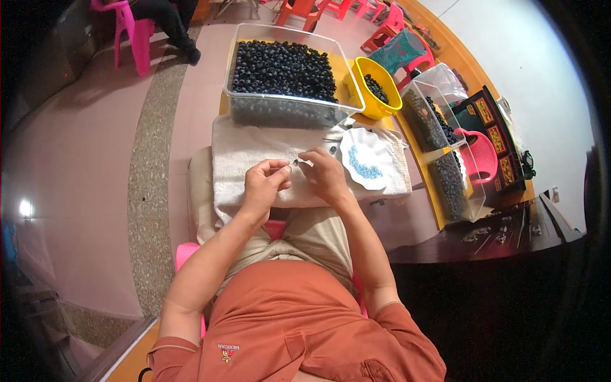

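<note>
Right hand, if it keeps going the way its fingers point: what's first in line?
The right hand points left toward the left hand; the small dark piece between their fingertips comes first, then the left fingers, though depth is unclear.

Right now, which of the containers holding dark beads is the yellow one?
The small round yellow bucket, standing between the big clear tub ahead of the hands and the two clear bins to the right; all others are transparent.

Shirt [286, 325]: rust-orange, short sleeves, small emblem at lower front.
Trousers [318, 239]: beige, plain.
Forearms: bare, no watch or rings seen.
</note>
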Available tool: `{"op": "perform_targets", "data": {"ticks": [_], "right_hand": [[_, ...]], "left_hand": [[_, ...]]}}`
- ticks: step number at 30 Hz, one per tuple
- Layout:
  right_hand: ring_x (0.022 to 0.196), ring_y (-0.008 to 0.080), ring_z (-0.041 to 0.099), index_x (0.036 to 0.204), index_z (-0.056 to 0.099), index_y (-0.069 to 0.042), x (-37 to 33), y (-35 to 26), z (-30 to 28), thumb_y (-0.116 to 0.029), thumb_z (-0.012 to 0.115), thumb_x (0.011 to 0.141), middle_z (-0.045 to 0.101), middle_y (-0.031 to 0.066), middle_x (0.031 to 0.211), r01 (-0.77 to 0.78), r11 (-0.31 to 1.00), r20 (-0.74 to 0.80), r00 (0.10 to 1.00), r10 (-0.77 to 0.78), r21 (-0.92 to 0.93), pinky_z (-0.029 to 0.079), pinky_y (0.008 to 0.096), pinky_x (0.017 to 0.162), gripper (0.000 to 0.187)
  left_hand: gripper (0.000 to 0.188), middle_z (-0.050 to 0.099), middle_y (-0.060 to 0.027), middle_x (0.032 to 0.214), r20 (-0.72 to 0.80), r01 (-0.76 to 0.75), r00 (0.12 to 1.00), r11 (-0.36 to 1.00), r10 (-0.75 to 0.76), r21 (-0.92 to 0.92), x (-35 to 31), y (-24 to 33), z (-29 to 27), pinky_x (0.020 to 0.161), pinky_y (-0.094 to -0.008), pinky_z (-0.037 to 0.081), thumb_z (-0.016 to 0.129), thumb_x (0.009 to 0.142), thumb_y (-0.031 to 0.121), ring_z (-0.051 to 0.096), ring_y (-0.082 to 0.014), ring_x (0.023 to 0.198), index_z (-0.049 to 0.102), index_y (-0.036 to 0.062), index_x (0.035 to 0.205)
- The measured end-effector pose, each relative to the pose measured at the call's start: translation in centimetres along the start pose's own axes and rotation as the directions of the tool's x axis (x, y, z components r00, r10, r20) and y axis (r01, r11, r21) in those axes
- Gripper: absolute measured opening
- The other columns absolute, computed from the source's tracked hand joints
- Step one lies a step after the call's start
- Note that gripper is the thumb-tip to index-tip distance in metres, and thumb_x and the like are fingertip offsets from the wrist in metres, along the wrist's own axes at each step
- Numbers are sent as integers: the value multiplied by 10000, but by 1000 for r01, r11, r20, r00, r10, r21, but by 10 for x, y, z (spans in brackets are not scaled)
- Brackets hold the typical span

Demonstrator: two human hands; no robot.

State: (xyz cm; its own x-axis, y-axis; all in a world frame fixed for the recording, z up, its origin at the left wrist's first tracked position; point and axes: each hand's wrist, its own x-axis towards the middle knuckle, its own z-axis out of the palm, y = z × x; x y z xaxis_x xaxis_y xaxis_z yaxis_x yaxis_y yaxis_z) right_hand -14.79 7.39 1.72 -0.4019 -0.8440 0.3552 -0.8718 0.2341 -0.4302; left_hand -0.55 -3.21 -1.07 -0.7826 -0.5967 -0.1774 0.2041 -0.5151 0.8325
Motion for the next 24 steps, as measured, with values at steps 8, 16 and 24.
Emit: {"op": "perform_targets", "data": {"ticks": [8,16,24], "right_hand": [[642,134,604,1013,657,-15,-17,-17,0,-39,731,791,643,98,943,9,854,0,1000,-10,521,476,248,559,236],[715,176,629,1023,654,-6,-20,-20,2,-21,707,813,653,117,945,67,870,-67,997,-39,489,487,260,601,217],[725,146,609,988,668,-1,-29,-15,9,0,718,799,652,97,940,45,791,-130,991,44,611,465,236,613,195]], "left_hand": [[81,630,-10,883,75,119,991,983,-110,-137,-3,1,3,693,-233,539,645,895,96,609,-82,772,626,58,964],[58,637,4,872,109,217,974,952,-197,-214,-4,3,2,716,-236,532,652,896,113,619,-91,789,626,100,945],[70,640,-2,875,149,246,966,936,-213,-253,-6,2,4,742,-257,532,658,887,96,625,-103,807,625,95,949]]}}
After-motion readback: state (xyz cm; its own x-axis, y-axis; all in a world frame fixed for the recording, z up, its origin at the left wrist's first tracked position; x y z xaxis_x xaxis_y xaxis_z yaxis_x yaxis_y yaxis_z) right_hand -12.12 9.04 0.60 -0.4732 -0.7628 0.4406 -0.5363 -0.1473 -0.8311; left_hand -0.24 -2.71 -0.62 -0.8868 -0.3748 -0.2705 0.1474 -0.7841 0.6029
